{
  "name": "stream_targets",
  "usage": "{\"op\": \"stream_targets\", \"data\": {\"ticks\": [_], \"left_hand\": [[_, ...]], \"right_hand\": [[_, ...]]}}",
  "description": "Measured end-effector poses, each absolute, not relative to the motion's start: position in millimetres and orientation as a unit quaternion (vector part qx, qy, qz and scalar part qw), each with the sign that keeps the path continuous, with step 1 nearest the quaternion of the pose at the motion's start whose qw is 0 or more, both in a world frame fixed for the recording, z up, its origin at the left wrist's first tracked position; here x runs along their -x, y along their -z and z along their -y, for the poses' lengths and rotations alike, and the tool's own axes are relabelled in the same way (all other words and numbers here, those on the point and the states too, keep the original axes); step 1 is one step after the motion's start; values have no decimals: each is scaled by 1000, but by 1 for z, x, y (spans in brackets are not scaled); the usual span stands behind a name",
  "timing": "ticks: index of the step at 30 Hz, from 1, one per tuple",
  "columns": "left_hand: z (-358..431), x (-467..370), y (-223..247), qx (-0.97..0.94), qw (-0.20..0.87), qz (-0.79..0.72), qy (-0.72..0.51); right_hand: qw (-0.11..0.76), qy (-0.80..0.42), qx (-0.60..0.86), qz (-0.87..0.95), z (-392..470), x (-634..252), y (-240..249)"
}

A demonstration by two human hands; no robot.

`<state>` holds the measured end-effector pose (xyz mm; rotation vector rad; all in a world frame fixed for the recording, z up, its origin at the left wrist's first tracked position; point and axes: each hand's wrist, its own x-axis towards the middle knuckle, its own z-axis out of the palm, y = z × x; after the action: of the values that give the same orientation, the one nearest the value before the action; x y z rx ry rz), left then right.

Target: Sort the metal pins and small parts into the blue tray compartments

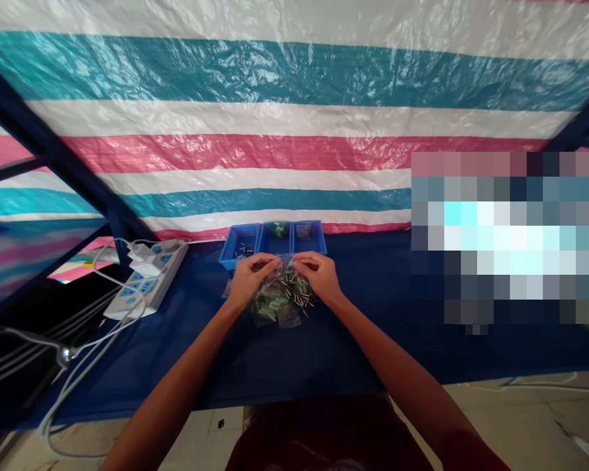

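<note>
Honestly, both hands look nearly closed, left [249, 280] and right [324, 275] thumbs pinching a clear plastic bag [286, 263] between them. Loose metal pins [302, 296] lie right by the right hand, green packets [271, 306] nearer the left, blue trays [228, 264] just beyond. Slick plastic could slip, or a low palm could scatter those pins.

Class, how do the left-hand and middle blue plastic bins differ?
The left-hand blue plastic bin holds a few thin, loose metallic pieces, whereas the middle blue plastic bin holds a green bundle at its far side. The left-hand bin ends the row; the middle one has neighbours both sides. Both are open-topped.
</note>
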<state>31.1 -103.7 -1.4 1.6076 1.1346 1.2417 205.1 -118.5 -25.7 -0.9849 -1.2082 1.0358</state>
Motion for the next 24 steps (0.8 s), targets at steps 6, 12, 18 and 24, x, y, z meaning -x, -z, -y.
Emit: {"op": "stream_targets", "data": {"ticks": [6, 12, 18, 24], "left_hand": [[104, -29, 5, -693, 263, -436, -510], [106, -25, 12, -778, 5, -327, -537], [108, -23, 14, -809, -15, -287, -513], [111, -28, 8, -773, 138, -339, -518]], "right_hand": [[600, -428, 437, 515, 118, -205, 27], [495, -599, 461, 429, 115, -210, 24], [491, -672, 412, 370, 118, -211, 18], [553, -621, 410, 375, 118, -210, 17]]}}
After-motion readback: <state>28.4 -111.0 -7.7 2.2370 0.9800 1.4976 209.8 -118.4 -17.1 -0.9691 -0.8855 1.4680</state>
